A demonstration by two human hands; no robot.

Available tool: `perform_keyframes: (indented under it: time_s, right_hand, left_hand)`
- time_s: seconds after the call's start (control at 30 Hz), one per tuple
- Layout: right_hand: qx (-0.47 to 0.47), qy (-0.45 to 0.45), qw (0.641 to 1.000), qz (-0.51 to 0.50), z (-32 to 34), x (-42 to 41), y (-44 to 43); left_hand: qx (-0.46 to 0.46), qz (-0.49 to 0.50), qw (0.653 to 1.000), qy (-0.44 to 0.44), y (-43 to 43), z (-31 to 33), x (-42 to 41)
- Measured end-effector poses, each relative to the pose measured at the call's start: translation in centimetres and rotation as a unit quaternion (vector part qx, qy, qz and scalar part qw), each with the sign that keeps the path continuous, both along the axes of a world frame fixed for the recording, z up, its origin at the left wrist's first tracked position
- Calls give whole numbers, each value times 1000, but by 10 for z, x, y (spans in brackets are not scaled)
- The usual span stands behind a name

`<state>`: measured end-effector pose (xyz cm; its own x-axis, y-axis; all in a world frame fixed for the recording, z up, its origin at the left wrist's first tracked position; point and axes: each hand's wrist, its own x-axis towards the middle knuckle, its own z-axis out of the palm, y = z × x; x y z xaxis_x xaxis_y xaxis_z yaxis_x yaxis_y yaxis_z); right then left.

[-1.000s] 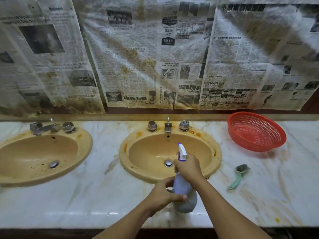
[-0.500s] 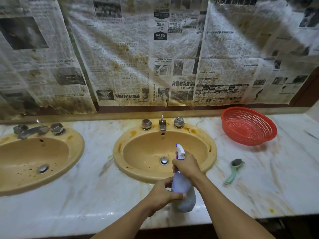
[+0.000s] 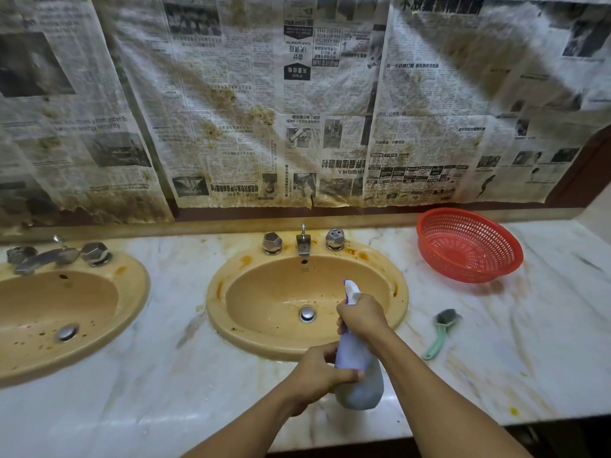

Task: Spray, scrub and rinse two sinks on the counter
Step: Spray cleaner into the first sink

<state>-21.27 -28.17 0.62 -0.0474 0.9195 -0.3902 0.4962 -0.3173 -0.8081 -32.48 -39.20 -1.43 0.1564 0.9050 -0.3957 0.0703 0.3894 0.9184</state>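
Two yellow-tan oval sinks are set into the marble bench (image 3: 165,375). The left sink (image 3: 49,309) is speckled brown near its drain, and the right sink (image 3: 264,292) has orange stains along its rim. The pale spray bottle (image 3: 358,378) is held at the right sink's near rim, nozzle toward the basin — left hand (image 3: 314,375) round its body, right hand (image 3: 362,317) round its neck. A green-handled scrub brush (image 3: 439,332) lies on the bench just right of that sink.

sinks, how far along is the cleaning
Done: nothing visibly; the centre sink shows brown stains on its rim and the other sink is speckled with spots. In hand: the right hand grips the spray bottle at its neck, the left hand holds its body, nozzle toward the centre sink. Left: spraying, scrubbing with the brush lying on the counter, and rinsing both.
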Motion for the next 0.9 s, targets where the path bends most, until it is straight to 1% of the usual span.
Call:
perform_keyframes:
  time_s: [0.1, 0.23, 0.37, 0.5, 0.67, 0.73, 0.83, 0.9]
  right_hand:
    - [3, 4, 1000, -20, -5, 3, 8]
    - [-18, 11, 1000, 5, -11, 16, 24]
    - [-34, 24, 999, 8, 2, 26, 29]
    - [-11, 3, 1000, -14, 8, 33, 35]
    - [9, -18, 999, -37, -8, 41, 49]
    - [6, -14, 999, -32, -13, 43, 54]
    - [1, -2, 1000, -23, -2, 38, 51]
    - [-3, -11, 1000, -11, 1, 31, 51]
  left_hand:
    - [-8, 3, 1000, -1, 8, -1, 4]
    - [-3, -7, 1000, 8, 21, -5, 8]
    - [10, -19, 1000, 16, 34, -9, 18]
    - [9, -28, 999, 20, 47, -8, 27]
    - [9, -32, 999, 22, 58, -10, 31]
    - [8, -35, 999, 21, 62, -11, 31]
    - [9, -38, 999, 30, 64, -11, 30]
    - [10, -26, 999, 29, 62, -11, 26]
